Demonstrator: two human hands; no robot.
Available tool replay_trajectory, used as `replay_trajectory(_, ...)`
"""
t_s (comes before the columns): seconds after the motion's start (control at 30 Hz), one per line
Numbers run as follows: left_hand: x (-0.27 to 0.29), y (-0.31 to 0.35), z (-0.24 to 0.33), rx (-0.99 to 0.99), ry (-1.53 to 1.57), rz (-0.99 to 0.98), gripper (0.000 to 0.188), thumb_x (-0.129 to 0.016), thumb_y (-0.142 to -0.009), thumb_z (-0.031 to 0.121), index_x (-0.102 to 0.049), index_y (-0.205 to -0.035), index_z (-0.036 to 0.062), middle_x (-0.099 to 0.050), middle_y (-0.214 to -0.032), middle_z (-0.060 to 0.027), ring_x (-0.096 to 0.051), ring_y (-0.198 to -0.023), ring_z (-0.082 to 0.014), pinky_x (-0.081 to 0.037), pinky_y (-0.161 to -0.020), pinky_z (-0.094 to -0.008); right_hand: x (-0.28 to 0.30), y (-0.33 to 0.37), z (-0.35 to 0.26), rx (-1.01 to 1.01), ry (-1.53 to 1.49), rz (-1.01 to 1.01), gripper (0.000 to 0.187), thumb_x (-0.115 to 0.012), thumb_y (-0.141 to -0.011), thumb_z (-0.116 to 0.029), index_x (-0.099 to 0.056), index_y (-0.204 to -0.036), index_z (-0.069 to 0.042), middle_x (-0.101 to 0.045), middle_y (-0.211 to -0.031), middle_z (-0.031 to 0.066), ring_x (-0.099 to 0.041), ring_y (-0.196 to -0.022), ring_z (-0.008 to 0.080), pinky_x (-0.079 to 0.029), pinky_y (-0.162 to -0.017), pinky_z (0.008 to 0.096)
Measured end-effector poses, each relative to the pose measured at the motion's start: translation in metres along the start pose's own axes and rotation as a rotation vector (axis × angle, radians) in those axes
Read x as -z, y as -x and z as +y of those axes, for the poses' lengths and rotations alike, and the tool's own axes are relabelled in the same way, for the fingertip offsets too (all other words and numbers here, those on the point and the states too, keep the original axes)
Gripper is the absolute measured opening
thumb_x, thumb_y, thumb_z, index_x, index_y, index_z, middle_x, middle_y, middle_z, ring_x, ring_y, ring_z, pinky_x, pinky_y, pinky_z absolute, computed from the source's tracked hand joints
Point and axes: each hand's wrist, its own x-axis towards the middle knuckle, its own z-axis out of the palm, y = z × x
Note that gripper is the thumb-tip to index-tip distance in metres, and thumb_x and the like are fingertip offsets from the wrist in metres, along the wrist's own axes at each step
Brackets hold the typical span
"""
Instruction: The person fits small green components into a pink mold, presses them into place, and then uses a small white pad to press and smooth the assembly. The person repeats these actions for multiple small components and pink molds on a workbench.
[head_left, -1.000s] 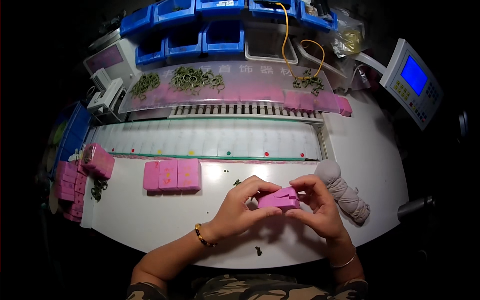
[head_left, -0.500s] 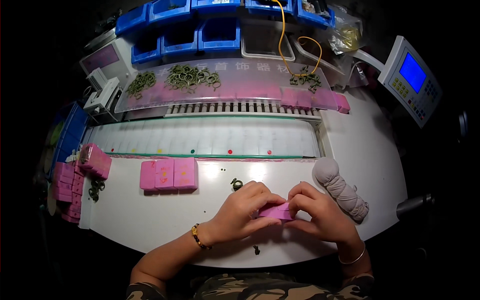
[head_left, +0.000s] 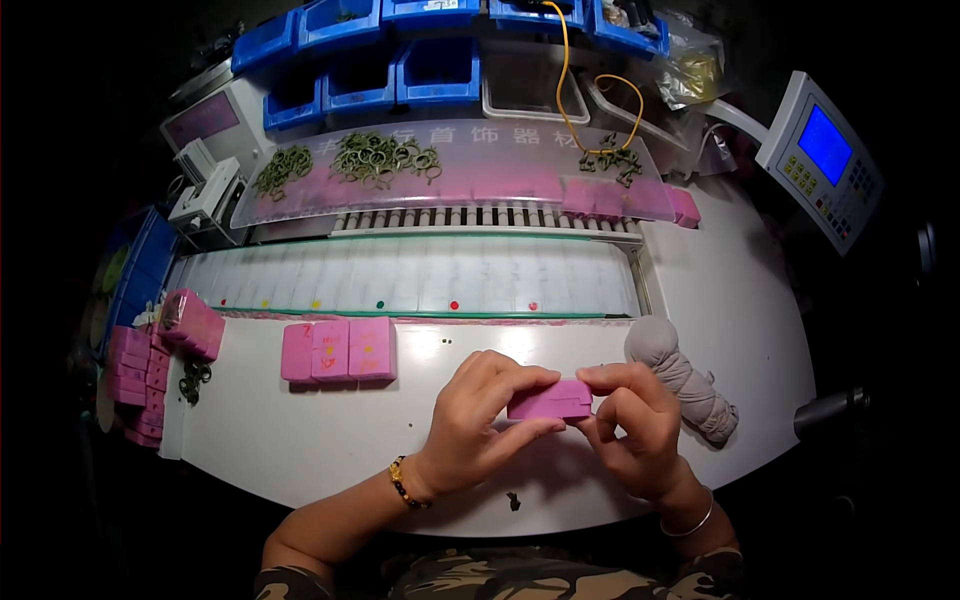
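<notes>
Both of my hands hold a pink rubber mould above the white worktable. A stepped seam runs along its side facing me. My left hand pinches its left end between thumb and fingers. At the other end, my right hand grips with curled fingers and thumb. Three more pink moulds stand side by side to the left, with marks on their tops. Close to the table's front edge lies a small dark green piece.
A grey cloth bundle lies right of my hands. Beyond runs a pale conveyor strip with coloured dots. Green rings rest on a translucent shelf, below blue bins. A control panel stands right; stacked pink moulds stand left.
The pink mould has tilted, and its seamed side now shows more. My right-hand fingers have shifted along its end. The dark green ring beyond my left hand is now hidden. The strip's dots moved slightly left.
</notes>
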Motion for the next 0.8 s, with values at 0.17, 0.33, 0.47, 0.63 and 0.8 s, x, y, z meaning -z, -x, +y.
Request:
replay_trajectory(0.17, -0.002, 0.004, 0.0, 0.03, -0.02, 0.07, 0.044, -0.087, -0.076, 0.013, -0.069, -0.115, 0.0023, -0.062, -0.094, -0.0086, -0.057, -0.081, -0.0196, -0.047, -0.073, -0.0304, -0.009, 0.001, 0.001, 0.081, 0.038, 0.058, 0.027, -0.078, -0.067, 0.004, -0.053, -0.073, -0.006, -0.067, -0.11, 0.0172, -0.066, -0.078, 0.0302, -0.053, -0.061, 0.0348)
replay_trajectory(0.33, -0.008, 0.009, -0.008, 0.223, 0.235, 0.071, 0.039, -0.081, -0.083, 0.01, -0.065, -0.118, 0.0007, -0.062, -0.104, -0.0102, -0.062, -0.095, -0.0217, -0.051, -0.085, -0.0338, -0.017, -0.008, -0.001, -0.049, -0.204, 0.133, 0.032, -0.079, -0.074, 0.005, -0.056, -0.094, -0.005, -0.065, -0.112, 0.0165, -0.066, -0.09, 0.0262, -0.054, -0.075, 0.033)
replay_trajectory(0.47, -0.01, 0.01, -0.008, 0.433, 0.785, 0.077, 0.041, -0.073, -0.091, 0.003, -0.055, -0.127, -0.0019, -0.058, -0.121, -0.0093, -0.061, -0.111, -0.0183, -0.052, -0.099, -0.0346, -0.022, -0.011, 0.004, -0.387, -0.661, 0.164, 0.045, -0.08, -0.078, 0.004, -0.057, -0.117, -0.002, -0.061, -0.114, 0.008, -0.062, -0.104, 0.0171, -0.051, -0.093, 0.0337)
replay_trajectory(0.63, -0.009, 0.006, -0.009, 0.495, 0.902, 0.025, 0.042, -0.07, -0.092, -0.002, -0.051, -0.129, -0.0017, -0.056, -0.124, -0.0096, -0.058, -0.116, -0.0179, -0.051, -0.103, -0.0361, -0.022, -0.005, 0.019, -0.391, -0.679, -0.021, 0.039, -0.079, -0.082, -0.002, -0.058, -0.115, -0.002, -0.062, -0.11, 0.0058, -0.063, -0.101, 0.0148, -0.052, -0.092, 0.0323)
replay_trajectory(0.8, -0.003, 0.01, -0.023, 0.145, 0.114, 0.201, 0.045, -0.082, -0.081, 0.006, -0.058, -0.119, 0.0023, -0.057, -0.123, -0.014, -0.058, -0.115, -0.0261, -0.05, -0.096, -0.037, -0.026, -0.016, 0.019, -0.448, -0.555, 0.049, 0.036, -0.081, -0.082, -0.006, -0.056, -0.108, -0.003, -0.062, -0.106, 0.0048, -0.063, -0.094, 0.0132, -0.054, -0.083, 0.0298)
